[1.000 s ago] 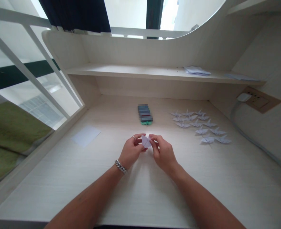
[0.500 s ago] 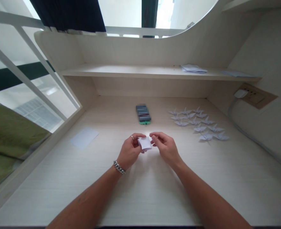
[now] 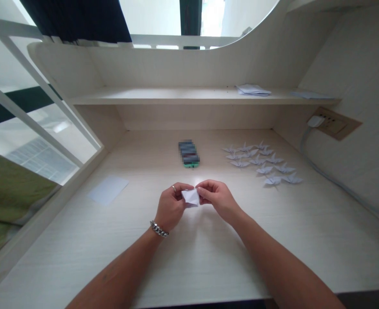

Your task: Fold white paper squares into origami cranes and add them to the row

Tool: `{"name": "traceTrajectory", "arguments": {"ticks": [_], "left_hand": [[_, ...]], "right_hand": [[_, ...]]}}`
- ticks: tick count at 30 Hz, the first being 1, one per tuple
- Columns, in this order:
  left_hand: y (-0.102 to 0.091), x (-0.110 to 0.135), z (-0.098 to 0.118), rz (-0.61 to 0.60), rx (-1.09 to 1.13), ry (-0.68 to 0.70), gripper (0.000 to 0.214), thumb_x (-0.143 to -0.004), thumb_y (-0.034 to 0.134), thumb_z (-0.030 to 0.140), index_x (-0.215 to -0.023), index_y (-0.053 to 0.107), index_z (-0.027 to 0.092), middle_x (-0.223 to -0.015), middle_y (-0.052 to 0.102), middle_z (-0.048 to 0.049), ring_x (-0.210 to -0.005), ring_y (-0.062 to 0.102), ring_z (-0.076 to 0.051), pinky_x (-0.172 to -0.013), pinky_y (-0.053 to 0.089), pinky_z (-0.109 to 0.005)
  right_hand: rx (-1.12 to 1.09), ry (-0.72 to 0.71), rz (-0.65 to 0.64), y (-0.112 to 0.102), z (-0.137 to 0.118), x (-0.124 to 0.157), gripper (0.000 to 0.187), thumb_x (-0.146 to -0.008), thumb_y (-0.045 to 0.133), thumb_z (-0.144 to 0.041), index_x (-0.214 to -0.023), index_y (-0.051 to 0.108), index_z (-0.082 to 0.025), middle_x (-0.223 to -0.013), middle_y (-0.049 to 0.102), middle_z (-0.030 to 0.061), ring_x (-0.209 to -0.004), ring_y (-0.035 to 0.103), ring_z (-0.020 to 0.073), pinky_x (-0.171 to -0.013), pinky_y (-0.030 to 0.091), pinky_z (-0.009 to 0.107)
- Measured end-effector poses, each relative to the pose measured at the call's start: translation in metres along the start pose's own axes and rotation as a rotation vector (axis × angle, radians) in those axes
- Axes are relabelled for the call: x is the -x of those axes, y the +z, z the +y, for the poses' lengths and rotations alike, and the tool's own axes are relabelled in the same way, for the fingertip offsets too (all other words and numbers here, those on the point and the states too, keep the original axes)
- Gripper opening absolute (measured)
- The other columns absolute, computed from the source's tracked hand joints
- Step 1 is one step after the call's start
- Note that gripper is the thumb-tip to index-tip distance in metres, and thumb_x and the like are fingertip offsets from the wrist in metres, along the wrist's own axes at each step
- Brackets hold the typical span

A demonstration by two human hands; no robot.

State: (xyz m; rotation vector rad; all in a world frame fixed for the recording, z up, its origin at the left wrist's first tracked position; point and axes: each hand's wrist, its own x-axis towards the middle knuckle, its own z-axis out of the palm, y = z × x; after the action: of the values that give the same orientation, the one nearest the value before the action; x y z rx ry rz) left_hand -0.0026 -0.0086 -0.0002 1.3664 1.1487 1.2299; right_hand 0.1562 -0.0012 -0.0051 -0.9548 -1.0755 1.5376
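Between my hands, above the desk (image 3: 189, 266), is a small folded piece of white paper (image 3: 191, 197). My left hand (image 3: 172, 206), with a ring and a chain bracelet at the wrist, pinches the paper's left side. The fingertips of my right hand (image 3: 217, 197) close on its upper right corner. Several white folded paper cranes (image 3: 257, 160) stand in loose rows beyond my right hand. A blank sheet of paper (image 3: 108, 190) lies flat on the desk to the left.
A phone-like object (image 3: 189, 153), blurred out, with a green edge lies behind my hands. Folded papers (image 3: 253, 90) rest on the shelf (image 3: 163, 95). At the right wall a white plug sits in the socket (image 3: 336, 123), its grey cable (image 3: 329, 176) running down along the desk side.
My right fingers have moved in from just beside the paper and now grip its corner. The paper is slightly tilted and opened differently. The whole view has shifted a little.
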Motion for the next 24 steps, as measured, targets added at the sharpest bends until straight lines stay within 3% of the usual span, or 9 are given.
{"name": "traceTrajectory", "arguments": {"ticks": [12, 19, 24], "left_hand": [[0.0081, 0.0045, -0.0029, 0.107, -0.018, 0.060, 0.008, -0.073, 0.066, 0.022, -0.077, 0.070, 0.015, -0.061, 0.065, 0.0015, -0.052, 0.055, -0.011, -0.046, 0.044, -0.019], [0.0089, 0.0037, -0.0059, 0.078, -0.039, 0.052, 0.017, -0.078, 0.066, 0.032, -0.078, 0.071, 0.015, -0.062, 0.065, 0.0006, -0.054, 0.056, -0.011, -0.048, 0.044, -0.019], [0.0009, -0.0001, -0.0025, -0.020, 0.011, 0.020, 0.019, -0.076, 0.069, 0.030, -0.086, 0.073, 0.014, -0.077, 0.070, -0.0041, -0.065, 0.060, -0.015, -0.056, 0.046, -0.021]], "right_hand": [[-0.159, 0.062, -0.024, 0.0010, -0.0004, 0.0002, 0.030, -0.059, 0.083, -0.037, -0.073, 0.068, -0.015, -0.067, 0.065, 0.0002, -0.060, 0.059, 0.0123, -0.061, 0.052, 0.030], [-0.150, 0.044, 0.000, 0.0030, -0.0033, 0.0017, 0.029, -0.060, 0.082, -0.037, -0.074, 0.067, -0.016, -0.069, 0.065, 0.0003, -0.060, 0.058, 0.0119, -0.059, 0.051, 0.028], [-0.142, 0.060, -0.012, 0.0037, -0.0053, 0.0032, 0.029, -0.059, 0.084, -0.036, -0.071, 0.068, -0.015, -0.069, 0.066, 0.0014, -0.060, 0.059, 0.0118, -0.058, 0.049, 0.027]]}}
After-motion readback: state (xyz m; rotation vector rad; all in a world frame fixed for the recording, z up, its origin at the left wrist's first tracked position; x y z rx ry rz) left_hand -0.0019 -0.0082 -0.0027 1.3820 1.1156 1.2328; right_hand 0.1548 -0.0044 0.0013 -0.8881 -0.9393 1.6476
